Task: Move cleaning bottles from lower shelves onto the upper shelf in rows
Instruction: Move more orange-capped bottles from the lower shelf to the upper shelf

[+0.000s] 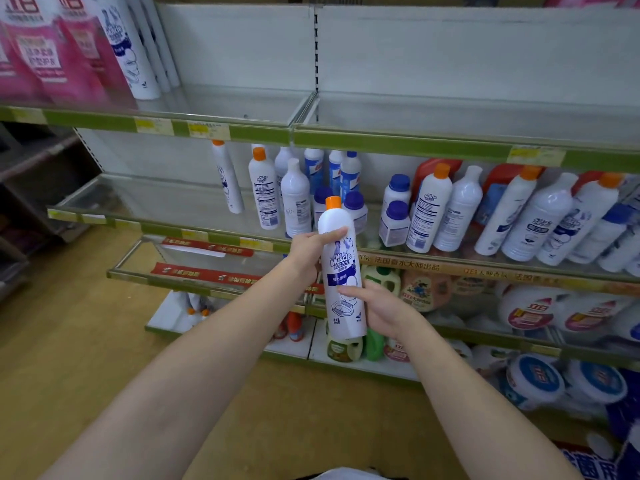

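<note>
- The upper shelf (450,112) is mostly bare: only a short row of white bottles (138,57) stands at the upper left of the frame, beside pink refill pouches (52,53).
- Many cleaning bottles (502,216) crowd the middle shelf at centre and right, so most of the job looks left to do.
- A white Mr Muscle bottle (343,271) with an orange cap (333,202) is held upright at frame centre, in front of the shelves and below the upper one.
- The left hand (310,251) curls round its upper body, thumb across the front.
- The right hand (377,310) grips its lower part, fingers wrapped behind.
</note>
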Demonstrator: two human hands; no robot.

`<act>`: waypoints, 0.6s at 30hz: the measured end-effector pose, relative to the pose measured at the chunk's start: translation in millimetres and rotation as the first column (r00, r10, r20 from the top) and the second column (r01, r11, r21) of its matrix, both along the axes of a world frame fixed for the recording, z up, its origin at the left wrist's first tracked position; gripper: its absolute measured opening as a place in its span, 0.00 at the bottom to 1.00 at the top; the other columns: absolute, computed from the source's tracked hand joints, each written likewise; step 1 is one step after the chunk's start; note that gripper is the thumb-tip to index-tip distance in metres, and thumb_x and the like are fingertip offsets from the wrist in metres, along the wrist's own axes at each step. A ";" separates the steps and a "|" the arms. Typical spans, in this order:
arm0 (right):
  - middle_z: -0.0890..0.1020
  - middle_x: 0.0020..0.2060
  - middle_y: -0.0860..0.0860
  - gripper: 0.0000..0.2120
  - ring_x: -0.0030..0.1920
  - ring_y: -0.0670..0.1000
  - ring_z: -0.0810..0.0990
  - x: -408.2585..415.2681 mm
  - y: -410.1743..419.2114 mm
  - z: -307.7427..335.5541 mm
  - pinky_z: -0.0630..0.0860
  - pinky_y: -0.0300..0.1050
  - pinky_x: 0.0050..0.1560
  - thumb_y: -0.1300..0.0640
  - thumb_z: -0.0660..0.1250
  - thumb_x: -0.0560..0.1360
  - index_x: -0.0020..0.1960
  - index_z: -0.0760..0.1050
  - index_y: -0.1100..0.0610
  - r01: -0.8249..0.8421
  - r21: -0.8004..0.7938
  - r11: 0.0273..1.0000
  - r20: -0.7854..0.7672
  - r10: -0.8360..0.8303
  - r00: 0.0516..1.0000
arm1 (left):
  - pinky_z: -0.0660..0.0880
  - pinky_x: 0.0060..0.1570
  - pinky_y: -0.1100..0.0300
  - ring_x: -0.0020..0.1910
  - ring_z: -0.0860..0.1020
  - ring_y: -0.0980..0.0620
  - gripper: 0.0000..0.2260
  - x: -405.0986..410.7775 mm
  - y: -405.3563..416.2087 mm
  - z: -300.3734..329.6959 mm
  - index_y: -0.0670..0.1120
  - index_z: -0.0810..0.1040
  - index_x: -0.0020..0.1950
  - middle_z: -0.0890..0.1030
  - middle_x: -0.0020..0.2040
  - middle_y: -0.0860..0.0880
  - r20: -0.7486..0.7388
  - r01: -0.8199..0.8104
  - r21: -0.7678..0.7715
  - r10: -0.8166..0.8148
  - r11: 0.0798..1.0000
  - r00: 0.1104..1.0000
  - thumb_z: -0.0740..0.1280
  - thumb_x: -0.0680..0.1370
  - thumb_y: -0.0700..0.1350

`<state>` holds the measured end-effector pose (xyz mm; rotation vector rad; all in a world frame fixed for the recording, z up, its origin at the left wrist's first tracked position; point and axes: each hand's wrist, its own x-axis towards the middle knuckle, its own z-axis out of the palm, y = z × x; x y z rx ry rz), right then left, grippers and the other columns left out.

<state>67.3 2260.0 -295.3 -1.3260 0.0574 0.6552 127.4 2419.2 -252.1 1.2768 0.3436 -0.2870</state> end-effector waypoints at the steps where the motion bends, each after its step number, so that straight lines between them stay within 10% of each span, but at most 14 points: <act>1: 0.85 0.57 0.55 0.17 0.59 0.57 0.84 -0.3 -0.5 -0.3 0.78 0.58 0.64 0.59 0.72 0.77 0.65 0.76 0.56 0.001 -0.001 1.000 0.004 -0.001 1.000 | 0.82 0.51 0.47 0.47 0.85 0.42 0.22 0.1 -0.4 -0.7 0.36 0.80 0.58 0.86 0.48 0.40 0.000 0.009 0.005 -0.009 1.000 1.000 0.80 0.69 0.44; 18: 0.86 0.56 0.52 0.26 0.57 0.57 0.85 74.1 45.4 74.2 0.78 0.61 0.63 0.51 0.77 0.69 0.65 0.77 0.54 0.003 0.062 0.998 0.260 -0.019 0.965 | 0.83 0.43 0.48 0.43 0.85 0.42 0.23 40.8 21.5 109.7 0.36 0.78 0.61 0.85 0.50 0.39 0.166 -0.135 -0.112 0.152 0.985 0.974 0.79 0.70 0.43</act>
